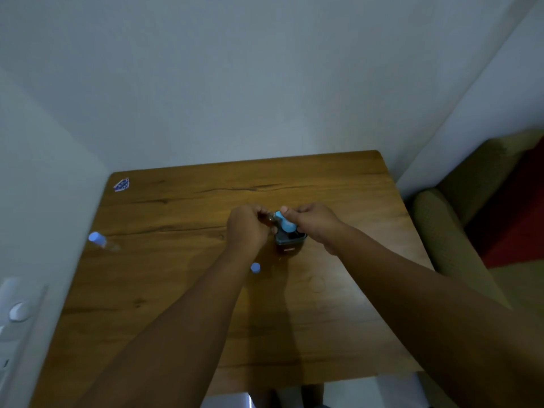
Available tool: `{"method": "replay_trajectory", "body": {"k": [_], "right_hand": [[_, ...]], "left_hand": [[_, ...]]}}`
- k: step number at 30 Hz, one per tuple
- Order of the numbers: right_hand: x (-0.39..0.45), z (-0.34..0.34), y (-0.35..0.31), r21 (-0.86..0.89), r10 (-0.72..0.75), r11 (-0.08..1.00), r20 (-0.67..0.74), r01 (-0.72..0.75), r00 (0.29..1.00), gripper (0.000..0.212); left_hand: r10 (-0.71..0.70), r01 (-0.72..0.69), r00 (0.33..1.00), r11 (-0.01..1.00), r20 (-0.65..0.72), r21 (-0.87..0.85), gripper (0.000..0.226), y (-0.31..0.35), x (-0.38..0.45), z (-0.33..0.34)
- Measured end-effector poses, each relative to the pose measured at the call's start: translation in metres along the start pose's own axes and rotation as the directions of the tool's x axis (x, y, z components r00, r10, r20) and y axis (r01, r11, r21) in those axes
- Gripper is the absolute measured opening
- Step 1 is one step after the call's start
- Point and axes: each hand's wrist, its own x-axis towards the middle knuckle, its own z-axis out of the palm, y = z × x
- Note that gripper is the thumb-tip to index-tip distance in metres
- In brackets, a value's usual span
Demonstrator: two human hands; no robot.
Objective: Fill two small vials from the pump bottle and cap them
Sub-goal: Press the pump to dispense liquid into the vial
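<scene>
From my seat, left hand [245, 228] is pinching a small vial [270, 217] against the nozzle, right hand [313, 223] gripping the pump bottle [290, 238] with its thumb on the blue head. I'd guess that vial is light, slick and breakable, so hold it mid-body. Capped vial [101, 241] lies far left on the table [182, 290], loose blue cap [255, 267] nearby.

Nothing legible anywhere. Blue-and-white sticker [121, 184] at far-left corner of table [176, 290], print too small and blurred to read. Dark label patch on front of pump bottle [290, 244], marks too dim, no letters or nos. made out. Vial [101, 241] near left edge, no print seen
</scene>
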Motion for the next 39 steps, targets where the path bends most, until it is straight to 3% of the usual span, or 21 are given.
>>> {"method": "replay_trajectory", "body": {"k": [3,9,15,22,28,34,39], "right_hand": [[-0.001,0.000,0.002,-0.009,0.015,1.000,0.027,-0.014,1.000,0.061],[0.006,0.002,-0.001,-0.012,-0.004,1.000,-0.008,0.004,1.000,0.048],[0.000,-0.002,0.002,-0.015,0.020,1.000,0.034,-0.019,0.999,0.061],[0.005,0.002,-0.001,-0.027,-0.001,1.000,-0.010,0.001,1.000,0.050],[0.002,-0.005,0.003,-0.012,0.018,1.000,0.053,-0.017,0.998,0.061],[0.010,-0.001,0.001,-0.030,0.001,1.000,0.022,-0.001,1.000,0.049],[0.005,-0.004,0.003,-0.003,0.005,1.000,0.058,-0.004,0.998,0.060]], "left_hand": [[-0.018,0.019,1.000,1.000,-0.003,0.013,0.029,-0.001,-0.001,0.000],[0.009,-0.009,1.000,0.999,-0.011,0.031,0.034,-0.001,0.000,0.000],[-0.003,0.003,1.000,1.000,-0.016,0.007,0.027,0.000,-0.001,0.000],[0.016,-0.016,1.000,0.999,0.002,0.032,0.034,0.000,0.003,0.000],[0.037,-0.036,0.999,0.999,-0.014,0.023,0.029,-0.004,0.002,0.003],[0.025,-0.024,0.999,0.999,-0.045,0.033,0.031,-0.007,0.005,0.006],[0.018,-0.017,0.999,1.000,-0.042,0.021,0.029,-0.008,0.006,0.006]]}}
